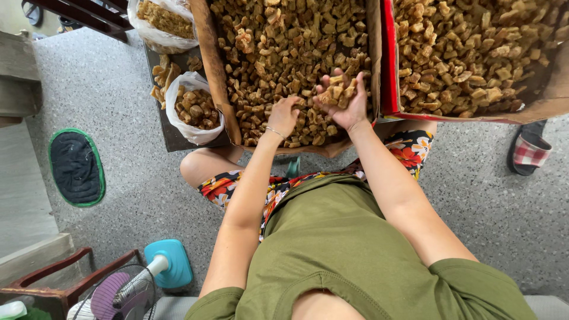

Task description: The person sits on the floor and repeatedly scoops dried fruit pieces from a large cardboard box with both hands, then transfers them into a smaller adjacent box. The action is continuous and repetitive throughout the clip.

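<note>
A large cardboard box (214, 71) in front of me is full of small golden-brown fried snack pieces (278, 41). My right hand (349, 106) is raised palm up over the near part of the box, cupping a handful of the pieces (338, 92). My left hand (283, 117), with a thin bracelet at the wrist, reaches down into the pile beside it, fingers buried among the pieces. A second box with a red edge (388, 65), also heaped with the same snack, stands to the right.
A white plastic bag (178, 115) holding snack pieces sits on a dark tray (169, 139) left of the box, with another bag (157, 35) behind it. A dark oval mat (75, 167), a small fan (127, 290), a wooden chair and a checked slipper (528, 153) lie on the speckled floor.
</note>
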